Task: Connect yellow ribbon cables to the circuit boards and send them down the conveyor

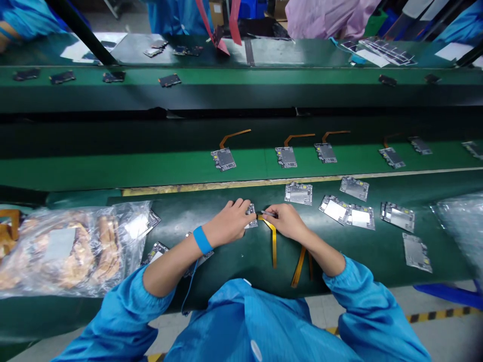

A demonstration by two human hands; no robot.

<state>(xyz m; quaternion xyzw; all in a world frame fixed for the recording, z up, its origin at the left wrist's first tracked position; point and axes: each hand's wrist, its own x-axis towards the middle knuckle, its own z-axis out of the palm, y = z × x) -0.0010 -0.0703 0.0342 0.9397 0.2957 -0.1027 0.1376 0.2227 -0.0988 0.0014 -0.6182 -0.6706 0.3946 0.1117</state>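
Blue smock (241, 327) closest; circuit board (251, 208) on bench (188, 206), left grip (231, 222) holding its left side; right grip (285, 218), just right of board, pinching small dark item (268, 213); orange strip (274, 246) at board's right

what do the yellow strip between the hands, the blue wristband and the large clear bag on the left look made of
The yellow strip: probably thin plastic film, smooth and slightly shiny, by its amber colour. The blue wristband: perhaps fabric or rubber, matte, since no glare shows. The bag: clear plastic, glossy, by its creases and glare.
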